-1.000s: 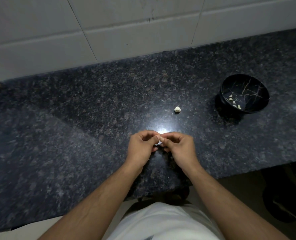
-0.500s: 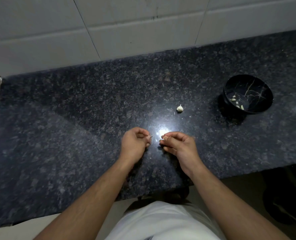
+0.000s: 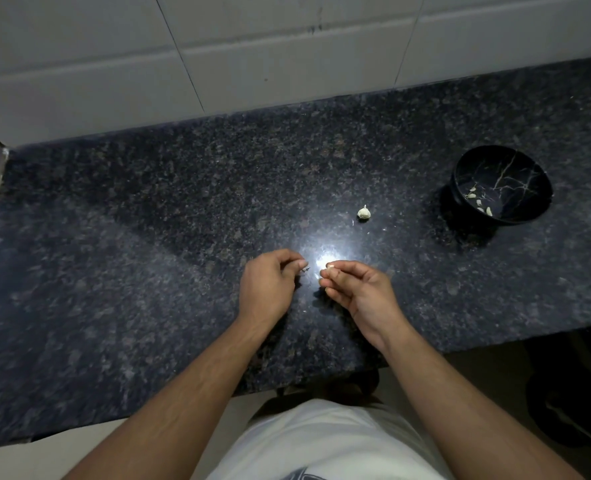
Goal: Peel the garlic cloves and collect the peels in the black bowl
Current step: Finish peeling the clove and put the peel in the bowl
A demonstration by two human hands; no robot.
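garlic clove (image 3: 330,266) pinched in right hand (image 3: 359,292), black bowl (image 3: 501,185)

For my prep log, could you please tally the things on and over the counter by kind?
Garlic cloves: 2, one on the counter, one pinched in the right hand
Black bowl: 1
Peel scrap in the left hand: 1
Peels in the bowl: several, too small to count
Total: 4

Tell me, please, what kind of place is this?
Most likely a home kitchen: a dark speckled stone countertop against a white tiled wall, with a garlic clove and a black bowl of peels on it.
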